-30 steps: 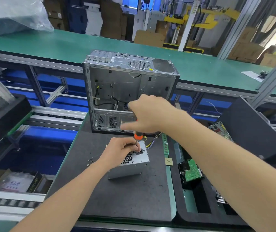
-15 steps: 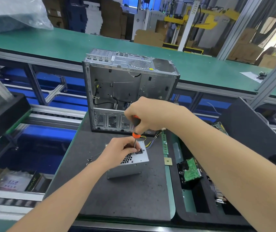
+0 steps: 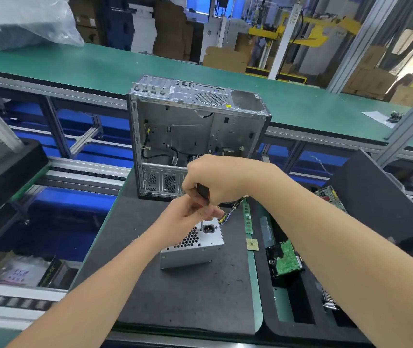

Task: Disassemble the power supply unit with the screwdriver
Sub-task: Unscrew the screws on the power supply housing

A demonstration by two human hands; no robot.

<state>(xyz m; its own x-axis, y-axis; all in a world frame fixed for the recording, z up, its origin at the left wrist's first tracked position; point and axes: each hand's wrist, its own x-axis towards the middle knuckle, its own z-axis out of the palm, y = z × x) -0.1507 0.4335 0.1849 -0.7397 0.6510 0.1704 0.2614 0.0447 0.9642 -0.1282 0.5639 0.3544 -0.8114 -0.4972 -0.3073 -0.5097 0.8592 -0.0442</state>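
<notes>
The left hand (image 3: 187,215) has lifted off the power supply (image 3: 192,248), which lies on the table (image 3: 175,302) just near of the computer case (image 3: 195,131), and now pinches the shaft of the screwdriver (image 3: 203,193) whose handle the right hand (image 3: 215,178) clamps in its fingers, suggesting a screw beside the socket (image 3: 209,229) is being worked out.

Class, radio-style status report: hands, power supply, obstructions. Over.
Right hand grips screwdriver handle; left hand at shaft, grip unclear. Tip on power supply top, beside socket. Nothing blocking.
</notes>
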